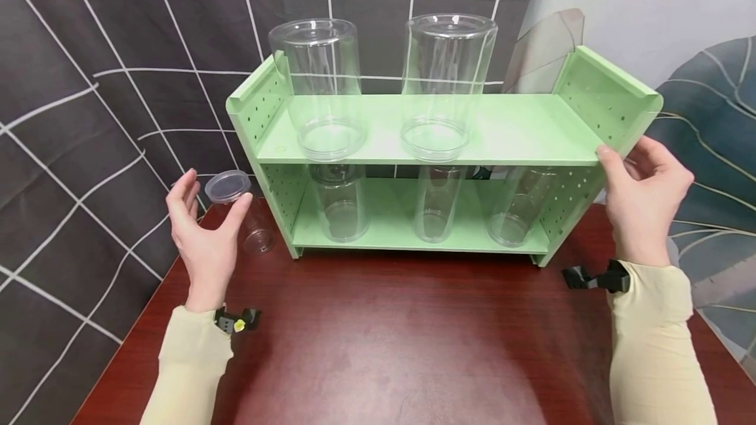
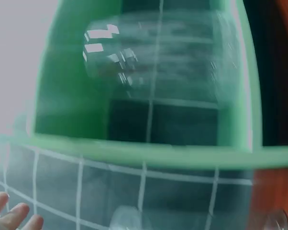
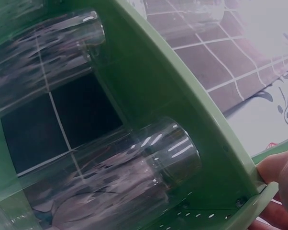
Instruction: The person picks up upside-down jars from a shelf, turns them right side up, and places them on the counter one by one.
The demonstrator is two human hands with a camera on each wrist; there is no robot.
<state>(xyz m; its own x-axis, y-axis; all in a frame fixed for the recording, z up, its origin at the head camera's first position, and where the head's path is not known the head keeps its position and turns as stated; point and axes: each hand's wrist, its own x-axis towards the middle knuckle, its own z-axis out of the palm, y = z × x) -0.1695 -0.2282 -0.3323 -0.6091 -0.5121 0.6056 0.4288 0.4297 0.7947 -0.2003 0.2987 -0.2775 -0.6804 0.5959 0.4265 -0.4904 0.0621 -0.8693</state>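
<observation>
A light green two-tier shelf rack [image 1: 413, 171] stands on the table. My right hand [image 1: 646, 195] grips its right side panel, thumb in front and fingers on the outer side; in the right wrist view the thumb [image 3: 278, 167] presses the corner. My left hand [image 1: 207, 235] is beside the rack's left side, thumb and fingers spread apart. Just beyond it stands a narrow clear plastic jar [image 1: 258, 238] with a lid [image 1: 228, 186]. In the left wrist view the fingers [image 2: 12, 218] appear apart from that jar [image 2: 126, 219].
Two large clear jars [image 1: 327, 77] [image 1: 449, 77] stand on the upper shelf. Smaller clear jars [image 1: 342, 208] [image 1: 437, 208] [image 1: 516, 215] stand on the lower one. Dark tiled cloth [image 1: 384, 18] hangs behind and to the left. The reddish-brown table [image 1: 413, 333] extends in front.
</observation>
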